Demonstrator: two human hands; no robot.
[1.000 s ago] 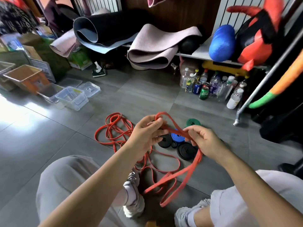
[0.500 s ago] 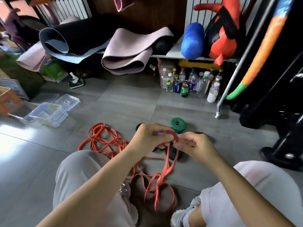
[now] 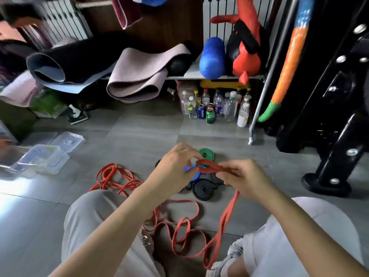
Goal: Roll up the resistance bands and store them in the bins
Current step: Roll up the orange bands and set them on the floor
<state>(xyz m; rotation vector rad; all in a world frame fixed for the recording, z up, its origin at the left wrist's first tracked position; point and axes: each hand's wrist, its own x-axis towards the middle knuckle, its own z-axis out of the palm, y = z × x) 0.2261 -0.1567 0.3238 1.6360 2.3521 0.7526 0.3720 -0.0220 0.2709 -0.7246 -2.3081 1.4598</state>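
Down over the floor, your left hand and right hand pinch the red band, curling its first loop. Rolled bands sit at 12 o'clock. Loose bands and the bins at 9 o'clock wait.

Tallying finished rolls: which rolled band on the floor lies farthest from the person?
The green roll, lying beyond the blue roll and the black rolls; it is the only green one.
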